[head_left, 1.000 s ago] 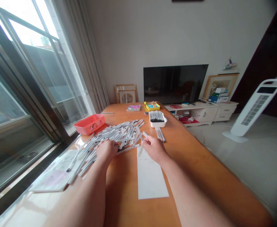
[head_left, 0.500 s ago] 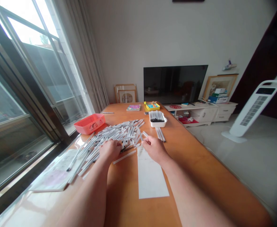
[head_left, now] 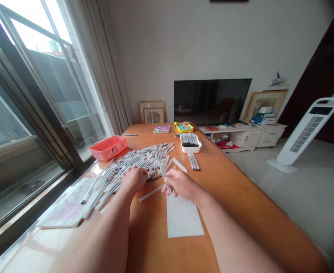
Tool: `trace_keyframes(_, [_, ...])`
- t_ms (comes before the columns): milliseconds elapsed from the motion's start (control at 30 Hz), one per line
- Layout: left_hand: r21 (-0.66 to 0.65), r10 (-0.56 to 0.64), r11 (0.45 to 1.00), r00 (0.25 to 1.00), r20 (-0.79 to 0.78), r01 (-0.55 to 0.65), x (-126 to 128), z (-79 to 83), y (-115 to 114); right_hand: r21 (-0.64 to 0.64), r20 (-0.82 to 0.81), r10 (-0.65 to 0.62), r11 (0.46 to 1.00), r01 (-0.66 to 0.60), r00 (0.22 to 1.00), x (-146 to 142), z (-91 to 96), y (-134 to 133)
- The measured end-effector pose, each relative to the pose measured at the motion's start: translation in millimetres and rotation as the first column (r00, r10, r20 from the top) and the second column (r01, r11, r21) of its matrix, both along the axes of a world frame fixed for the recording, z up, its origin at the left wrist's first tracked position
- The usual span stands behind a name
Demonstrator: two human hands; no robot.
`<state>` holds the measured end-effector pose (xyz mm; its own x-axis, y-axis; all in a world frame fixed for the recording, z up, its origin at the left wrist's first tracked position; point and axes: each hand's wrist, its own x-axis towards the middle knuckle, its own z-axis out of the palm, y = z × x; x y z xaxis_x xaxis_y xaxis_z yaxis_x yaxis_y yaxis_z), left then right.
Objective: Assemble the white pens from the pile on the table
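My right hand [head_left: 181,184] is closed on a pale-barrelled pen [head_left: 161,170], which it holds tilted above the far end of a white paper strip [head_left: 184,220]. At the near edge of a heap of pens [head_left: 140,156], my left hand [head_left: 134,178] rests with its fingers curled in. What those fingers hold, if anything, is hidden. Dark slim pieces [head_left: 153,178] lie just right of the left fingertips. One loose clear tube [head_left: 151,193] lies between the hands, and a pale barrel [head_left: 180,165] lies beyond the right hand.
A white basket [head_left: 191,149] holds upright-packed pens, with several more pens [head_left: 194,162] lined up before it. To the left are a red plastic tray [head_left: 107,149] and a booklet [head_left: 64,210] under some pens. A yellow box [head_left: 185,129] and a pink book [head_left: 161,129] sit at the far end.
My right hand has drawn slightly nearer over the paper and turned, with the pen now standing out of its fingers. The left hand has barely moved.
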<state>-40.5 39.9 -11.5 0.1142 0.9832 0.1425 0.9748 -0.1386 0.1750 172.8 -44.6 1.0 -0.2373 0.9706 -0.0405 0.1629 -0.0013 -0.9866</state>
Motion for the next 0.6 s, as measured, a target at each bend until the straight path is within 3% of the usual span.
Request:
trace_keyframes(133, [0.01,-0.017,1.0,1.0,-0.018,0.017,1,-0.6,-2,-0.098,0.078,0.001,0.995,0.007,0.997,-8,-8.9,1])
trace_keyframes(267, [0.005,-0.011,1.0,1.0,-0.013,0.011,0,0.3,-4,-0.033,0.072,-0.086,0.996,0.088,0.994,-6,-14.3,8])
trace_keyframes(600, [-0.016,-0.032,0.999,0.999,0.007,0.032,1,2.1,-7,0.039,0.096,-0.125,0.992,0.122,0.988,-5,-9.6,8])
